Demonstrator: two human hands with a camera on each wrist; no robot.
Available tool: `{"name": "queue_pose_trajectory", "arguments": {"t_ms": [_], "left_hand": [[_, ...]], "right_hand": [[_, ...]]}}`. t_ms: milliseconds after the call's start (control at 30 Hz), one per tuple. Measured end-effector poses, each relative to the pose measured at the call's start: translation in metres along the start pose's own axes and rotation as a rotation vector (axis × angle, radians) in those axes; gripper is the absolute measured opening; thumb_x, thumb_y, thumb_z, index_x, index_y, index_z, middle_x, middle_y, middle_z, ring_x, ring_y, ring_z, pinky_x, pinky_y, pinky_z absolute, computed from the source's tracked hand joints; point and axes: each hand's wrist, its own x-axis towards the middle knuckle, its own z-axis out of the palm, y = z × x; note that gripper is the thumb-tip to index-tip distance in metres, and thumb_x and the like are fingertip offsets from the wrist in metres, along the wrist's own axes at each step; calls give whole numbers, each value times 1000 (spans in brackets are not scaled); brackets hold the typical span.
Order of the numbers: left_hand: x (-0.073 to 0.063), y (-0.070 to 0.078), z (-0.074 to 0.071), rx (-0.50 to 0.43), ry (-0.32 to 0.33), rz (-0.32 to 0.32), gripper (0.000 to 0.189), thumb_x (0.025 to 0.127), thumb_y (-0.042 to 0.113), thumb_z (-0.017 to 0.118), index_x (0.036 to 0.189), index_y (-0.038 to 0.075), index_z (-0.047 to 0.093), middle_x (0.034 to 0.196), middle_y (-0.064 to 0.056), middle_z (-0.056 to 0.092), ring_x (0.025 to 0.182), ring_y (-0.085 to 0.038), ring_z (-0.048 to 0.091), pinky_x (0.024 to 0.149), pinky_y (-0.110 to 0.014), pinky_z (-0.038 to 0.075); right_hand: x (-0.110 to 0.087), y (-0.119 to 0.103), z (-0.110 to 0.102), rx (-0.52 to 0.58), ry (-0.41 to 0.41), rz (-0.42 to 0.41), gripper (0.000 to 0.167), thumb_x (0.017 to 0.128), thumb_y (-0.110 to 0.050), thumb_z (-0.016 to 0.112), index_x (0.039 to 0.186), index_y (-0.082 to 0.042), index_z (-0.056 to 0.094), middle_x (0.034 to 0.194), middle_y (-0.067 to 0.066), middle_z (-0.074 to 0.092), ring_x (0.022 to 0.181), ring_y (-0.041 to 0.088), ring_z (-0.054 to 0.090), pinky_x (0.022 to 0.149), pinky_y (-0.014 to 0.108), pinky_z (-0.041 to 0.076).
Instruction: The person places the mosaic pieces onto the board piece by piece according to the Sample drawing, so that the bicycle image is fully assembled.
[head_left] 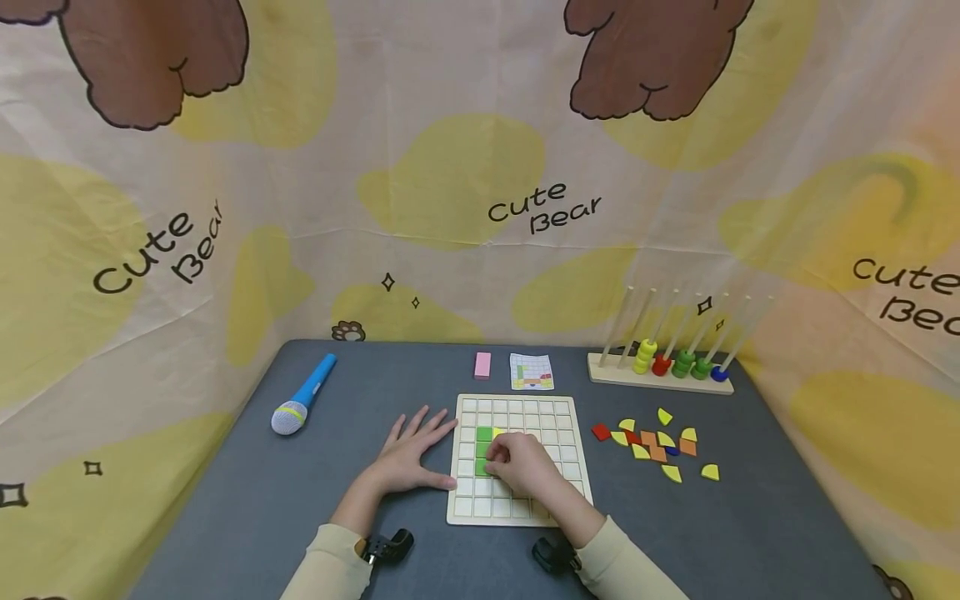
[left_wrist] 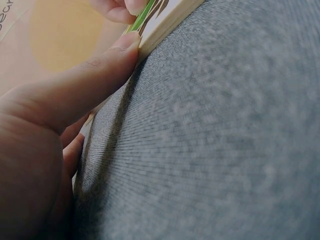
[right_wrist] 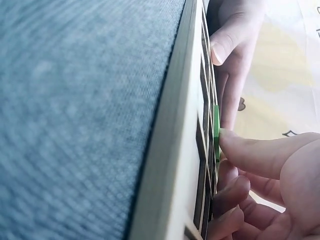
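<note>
A pale grid board (head_left: 513, 520) lies on the grey table, with several green square tiles (head_left: 483, 434) and a yellow piece (head_left: 498, 432) on its left part. My left hand (head_left: 408, 458) is spread on the table at the board's left side, thumb and index fingertips right at its edge. Over the board, my right hand (head_left: 525, 467) has its fingers curled, thumb and index finger at a green tile. In the right wrist view the thumb (right_wrist: 250, 152) touches that green tile (right_wrist: 216, 132). The fingers hide part of the grid.
Right of the board lie loose yellow, orange, red and blue pieces (head_left: 658, 453). Behind it are a pink block (head_left: 482, 365) and a pattern card (head_left: 532, 372). A peg stand with coloured beads (head_left: 660, 379) stands back right; a blue toy microphone (head_left: 303, 395) lies left.
</note>
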Motion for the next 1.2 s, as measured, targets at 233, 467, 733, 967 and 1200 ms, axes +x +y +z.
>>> {"name": "queue_pose_trajectory", "arguments": {"t_ms": [233,467,733,967,1200], "left_hand": [[0,1,0,-2,-3,-5,105,72,75,73,160,35,31,169,5,21,158,-30,3,123,-61,-5],[1,1,2,-9,4,-16,106,71,75,74,159,36,32,169,6,21,158,-30,3,123,-62,-4],[1,0,2,-13,4,-15,106,71,74,75,159,35,32,169,5,21,158,-30,3,123,-62,-5],[1,-1,2,-15,3,-9,107,71,74,75,159,34,32,169,4,22,158,-30,3,123,-62,-5],[2,-1,2,-14,6,-6,107,70,74,76,159,34,32,169,4,22,158,-30,3,123,-62,-4]], "right_hand": [[-1,1,-6,18,-20,-12,9,87,-18,80,87,-15,72,70,-8,59,65,8,53,58,24,44],[-7,1,-22,31,29,-35,5,88,-16,78,90,-14,74,73,-7,61,66,9,54,59,24,46],[-14,4,-42,13,85,11,6,88,-19,79,85,-18,74,74,-8,63,68,11,55,59,25,46],[-19,11,-57,41,153,126,8,87,-21,81,89,-18,74,76,-5,62,70,15,55,60,28,47],[-25,23,-75,65,217,167,9,88,-19,80,94,-15,75,79,-3,65,72,15,56,61,27,48]]}}
